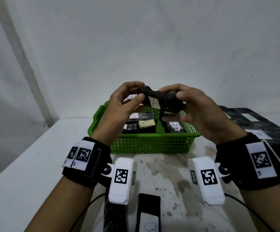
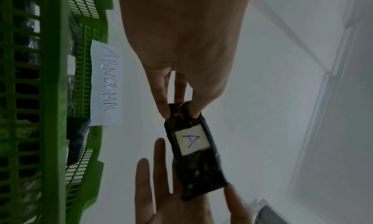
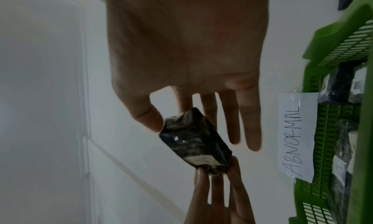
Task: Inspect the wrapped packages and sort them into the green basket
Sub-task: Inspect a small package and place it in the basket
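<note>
Down at six o'clock in the head view sit two white wrist cameras (image 1: 121,179), and just past them both hands are up over the green basket (image 1: 146,141). Between them hangs a dark wrapped package (image 1: 162,100) with a white label marked "A" (image 1: 154,102), held clear above the basket's far half.

Left hand (image 1: 126,104) pinches the nine o'clock end, thumb and fingertips curled on the wrap; the left wrist view shows that pinch right at the package's tip. Right hand (image 1: 191,108) grips the three o'clock end between thumb and forefinger, the other fingers (image 3: 250,123) stretched loose past it.

So the long axis runs nine to three, straight across, hand to hand, and slightly bowed in the middle. Neither hand is nearer; they share it evenly.

Straight below, toward six o'clock from the package, lie other dark wrapped packages (image 1: 146,126) in the basket, and a paper sign reading "ABNORMAL" (image 2: 106,85) hangs on the basket's wall. By my read, inspection is under way, and the drop is a short lowering toward six o'clock, most likely with one hand letting go first.
</note>
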### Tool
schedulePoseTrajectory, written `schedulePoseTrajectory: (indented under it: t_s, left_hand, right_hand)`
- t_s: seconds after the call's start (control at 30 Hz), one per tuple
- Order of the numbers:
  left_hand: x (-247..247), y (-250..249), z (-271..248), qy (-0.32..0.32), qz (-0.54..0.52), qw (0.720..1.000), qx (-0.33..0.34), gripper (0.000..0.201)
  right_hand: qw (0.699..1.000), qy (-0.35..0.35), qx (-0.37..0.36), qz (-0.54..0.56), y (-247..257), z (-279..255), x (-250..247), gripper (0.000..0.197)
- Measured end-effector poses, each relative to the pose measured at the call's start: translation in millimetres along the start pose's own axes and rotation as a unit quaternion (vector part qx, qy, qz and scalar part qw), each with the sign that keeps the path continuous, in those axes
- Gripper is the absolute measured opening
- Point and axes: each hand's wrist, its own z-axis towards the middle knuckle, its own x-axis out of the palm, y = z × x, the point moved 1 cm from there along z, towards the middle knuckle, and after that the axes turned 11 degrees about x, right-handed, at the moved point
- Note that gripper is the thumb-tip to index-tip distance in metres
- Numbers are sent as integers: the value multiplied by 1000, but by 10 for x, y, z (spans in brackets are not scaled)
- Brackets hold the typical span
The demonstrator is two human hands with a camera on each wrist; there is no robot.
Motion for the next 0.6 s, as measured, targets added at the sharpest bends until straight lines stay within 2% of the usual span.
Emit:
schedulePoseTrajectory:
  t_s: [0.07, 0.13, 0.23, 0.37, 0.47, 0.6]
  left_hand:
    - [-12, -17, 2, 15, 42, 998, 40, 22]
    - [9, -48, -10, 43, 69, 994, 70, 22]
    - [45, -72, -18, 69, 90, 990, 85, 25]
    - [37, -96, -20, 73, 64, 992, 86, 29]
    - [21, -79, -18, 77, 53, 994, 61, 41]
    - [47, -35, -33, 91, -16, 996, -18, 45]
  right_hand:
    - [999, -4, 30, -13, -18, 4, -20, 25]
    - [998, -37, 35, -39, -43, 23, -18, 15]
    - [992, -86, 17, -92, -87, 49, -11, 19]
    - [991, -102, -23, -89, -85, 47, -19, 23]
    - [990, -111, -45, -77, -76, 46, -29, 27]
    - [990, -113, -51, -63, -90, 54, -37, 28]
